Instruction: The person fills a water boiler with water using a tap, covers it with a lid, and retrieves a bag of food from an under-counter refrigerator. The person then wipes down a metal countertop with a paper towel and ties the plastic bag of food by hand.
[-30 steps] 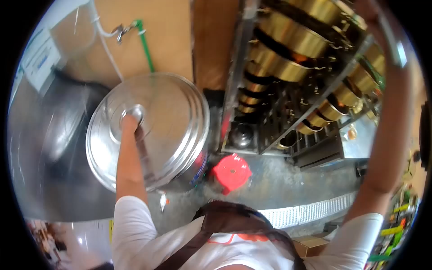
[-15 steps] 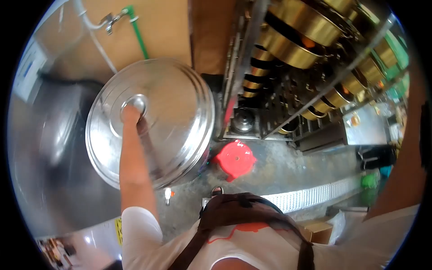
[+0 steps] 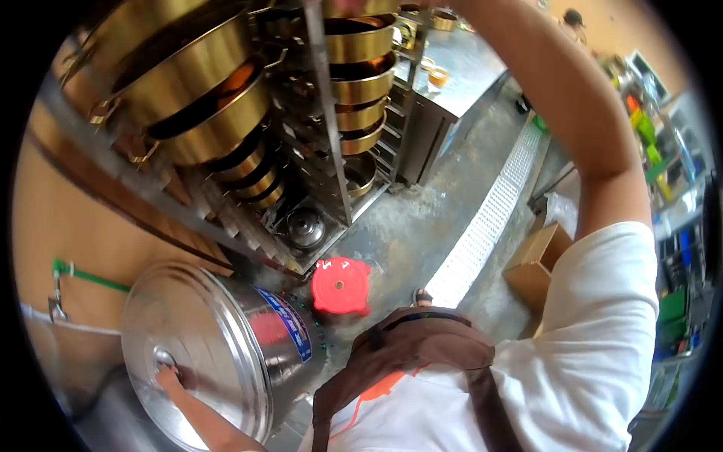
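My left hand (image 3: pixel 167 375) reaches down to the middle of the round metal lid (image 3: pixel 203 331) on a large steel drum-like pot (image 3: pixel 282 339). Its fingers are closed around the small handle at the lid's centre, and the lid sits on the pot. My right arm (image 3: pixel 565 98) is raised toward the rack of brass-coloured pots (image 3: pixel 361 45). At the top edge, a blurred sliver of what looks like my right hand (image 3: pixel 348 6) shows by the uppermost pot; its fingers are cut off.
A red plastic stool (image 3: pixel 340 286) stands beside the drum-like pot. The metal rack (image 3: pixel 331 128) holds several stacked pots, with a lidded silver pot (image 3: pixel 305 227) at its foot. A drain grate (image 3: pixel 489 218), a cardboard box (image 3: pixel 538 264) and a steel counter (image 3: pixel 459 75) are to the right.
My view has swung right, toward the rack. My right arm is now stretched up toward the stacked pots. My left hand stays at the lid's centre.
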The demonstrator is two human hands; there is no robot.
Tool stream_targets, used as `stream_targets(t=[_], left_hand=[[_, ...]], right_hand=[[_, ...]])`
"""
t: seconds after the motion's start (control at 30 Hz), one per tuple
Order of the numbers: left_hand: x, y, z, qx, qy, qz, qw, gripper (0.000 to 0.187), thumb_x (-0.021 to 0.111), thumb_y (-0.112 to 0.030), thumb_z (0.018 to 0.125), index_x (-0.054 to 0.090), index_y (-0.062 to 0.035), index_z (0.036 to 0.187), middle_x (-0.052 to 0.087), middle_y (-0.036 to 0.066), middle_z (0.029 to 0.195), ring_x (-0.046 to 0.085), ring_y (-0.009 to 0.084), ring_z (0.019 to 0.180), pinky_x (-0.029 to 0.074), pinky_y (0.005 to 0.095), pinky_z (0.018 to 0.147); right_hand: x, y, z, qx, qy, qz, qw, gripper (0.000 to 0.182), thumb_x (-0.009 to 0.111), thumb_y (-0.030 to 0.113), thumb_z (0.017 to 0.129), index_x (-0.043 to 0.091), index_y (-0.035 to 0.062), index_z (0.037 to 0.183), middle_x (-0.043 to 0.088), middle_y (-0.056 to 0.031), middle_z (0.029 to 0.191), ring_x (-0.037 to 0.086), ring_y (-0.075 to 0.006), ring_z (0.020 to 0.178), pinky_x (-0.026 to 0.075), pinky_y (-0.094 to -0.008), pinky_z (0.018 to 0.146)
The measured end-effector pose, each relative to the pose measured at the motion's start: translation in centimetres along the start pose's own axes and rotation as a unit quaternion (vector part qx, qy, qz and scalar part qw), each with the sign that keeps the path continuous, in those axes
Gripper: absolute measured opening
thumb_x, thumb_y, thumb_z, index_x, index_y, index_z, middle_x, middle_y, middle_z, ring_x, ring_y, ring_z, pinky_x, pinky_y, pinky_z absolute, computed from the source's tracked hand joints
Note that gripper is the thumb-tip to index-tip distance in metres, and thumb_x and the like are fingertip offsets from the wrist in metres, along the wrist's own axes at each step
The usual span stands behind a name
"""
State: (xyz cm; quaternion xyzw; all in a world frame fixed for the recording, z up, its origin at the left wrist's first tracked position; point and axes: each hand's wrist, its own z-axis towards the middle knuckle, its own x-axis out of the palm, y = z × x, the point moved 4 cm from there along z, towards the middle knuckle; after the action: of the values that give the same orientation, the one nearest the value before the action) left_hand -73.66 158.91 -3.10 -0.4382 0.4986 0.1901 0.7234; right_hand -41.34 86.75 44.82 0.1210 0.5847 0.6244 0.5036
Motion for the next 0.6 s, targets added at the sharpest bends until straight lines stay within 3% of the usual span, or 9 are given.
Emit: stream_targets(t=[0.03, 0.07, 0.1, 0.13, 0.2, 0.3, 0.4, 0.5, 0.6], left_hand=[[-0.4, 0.0, 0.2, -0.104, 0.027, -0.110, 0.988, 0.039, 0.054, -0.030, 0.086, 0.059, 0.0076, 0.078, 0.064, 0.025, 0.087, 0.063, 0.0261, 0.072, 0.049, 0.0426, 0.059], [-0.5, -0.1, 0.9, -0.097, 0.000, -0.049, 0.994, 0.040, 0.054, -0.031, 0.086, 0.059, 0.0092, 0.086, 0.063, 0.026, 0.091, 0.063, 0.0295, 0.078, 0.050, 0.0442, 0.066], [-0.5, -0.3, 1.5, -0.093, -0.027, 0.013, 0.995, 0.043, 0.054, -0.032, 0.087, 0.058, 0.0108, 0.095, 0.062, 0.026, 0.095, 0.063, 0.0329, 0.084, 0.050, 0.0458, 0.074], [-0.9, -3.1, -0.1, -0.116, -0.049, 0.085, 0.988, 0.046, 0.056, -0.032, 0.086, 0.054, 0.0111, 0.103, 0.059, 0.027, 0.103, 0.060, 0.0349, 0.092, 0.047, 0.0465, 0.080], [-4.6, -16.4, -7.8, -0.171, -0.082, 0.223, 0.956, 0.057, 0.058, -0.032, 0.085, 0.046, 0.0116, 0.120, 0.054, 0.029, 0.117, 0.053, 0.0391, 0.107, 0.042, 0.0479, 0.093], [0.1, -24.2, -11.4, 0.066, -0.255, 0.205, 0.943, 0.069, 0.061, -0.026, 0.084, 0.030, 0.0084, 0.135, 0.039, 0.027, 0.134, 0.041, 0.0410, 0.121, 0.033, 0.0476, 0.103], [6.8, -42.0, -24.4, 0.273, -0.128, -0.074, 0.951, 0.059, 0.060, -0.004, 0.081, 0.034, 0.0070, 0.133, 0.036, 0.023, 0.137, 0.036, 0.0337, 0.126, 0.024, 0.0421, 0.109], [17.8, -53.5, -34.3, 0.243, 0.163, -0.280, 0.914, 0.068, 0.060, 0.002, 0.078, 0.032, -0.0070, 0.139, 0.037, 0.014, 0.139, 0.040, 0.0260, 0.125, 0.033, 0.0367, 0.104], [23.0, -66.9, -43.9, 0.282, 0.339, -0.393, 0.807, 0.074, 0.060, 0.004, 0.077, 0.026, -0.0021, 0.142, 0.032, 0.015, 0.144, 0.033, 0.0277, 0.133, 0.030, 0.0404, 0.106]], right_hand=[[-1.4, -5.5, -2.8, 0.058, -0.011, -0.004, 0.998, 0.058, 0.047, 0.044, 0.092, 0.041, -0.0026, 0.127, 0.063, -0.0167, 0.091, 0.061, -0.0217, 0.072, 0.051, -0.0328, 0.066], [-2.8, -10.9, -5.7, 0.116, -0.022, -0.007, 0.993, 0.068, 0.051, 0.049, 0.090, 0.035, -0.0001, 0.134, 0.063, -0.0123, 0.089, 0.061, -0.0161, 0.068, 0.051, -0.0293, 0.062], [-4.3, -16.7, -8.9, 0.216, -0.035, 0.017, 0.976, 0.069, 0.044, 0.056, 0.091, 0.036, 0.0007, 0.132, 0.062, -0.0117, 0.085, 0.061, -0.0170, 0.067, 0.051, -0.0308, 0.062], [-5.8, -20.7, -12.4, 0.295, -0.049, 0.024, 0.954, 0.068, 0.046, 0.052, 0.092, 0.033, 0.0009, 0.136, 0.062, -0.0117, 0.086, 0.062, -0.0178, 0.066, 0.052, -0.0328, 0.062], [-8.7, -28.1, -19.3, 0.381, -0.121, 0.004, 0.917, 0.062, 0.055, 0.037, 0.092, 0.033, 0.0025, 0.139, 0.063, -0.0111, 0.088, 0.062, -0.0179, 0.065, 0.055, -0.0318, 0.059], [-12.8, -37.8, -28.8, 0.404, -0.221, 0.009, 0.888, 0.064, 0.065, 0.028, 0.087, 0.038, -0.0046, 0.134, 0.061, -0.0079, 0.078, 0.061, -0.0156, 0.058, 0.052, -0.0293, 0.048], [-15.0, -44.3, -35.4, 0.408, -0.258, 0.015, 0.876, 0.061, 0.065, 0.026, 0.086, 0.040, -0.0047, 0.132, 0.061, -0.0083, 0.079, 0.059, -0.0133, 0.060, 0.050, -0.0278, 0.050], [-16.2, -50.3, -40.3, 0.397, -0.244, -0.047, 0.883, 0.061, 0.067, 0.028, 0.083, 0.043, -0.0043, 0.129, 0.062, -0.0106, 0.074, 0.059, -0.0152, 0.059, 0.047, -0.0291, 0.053], [-17.3, -53.6, -42.4, 0.397, -0.244, -0.073, 0.882, 0.060, 0.069, 0.028, 0.081, 0.046, -0.0040, 0.127, 0.063, -0.0152, 0.086, 0.062, -0.0238, 0.082, 0.050, -0.0338, 0.075]])
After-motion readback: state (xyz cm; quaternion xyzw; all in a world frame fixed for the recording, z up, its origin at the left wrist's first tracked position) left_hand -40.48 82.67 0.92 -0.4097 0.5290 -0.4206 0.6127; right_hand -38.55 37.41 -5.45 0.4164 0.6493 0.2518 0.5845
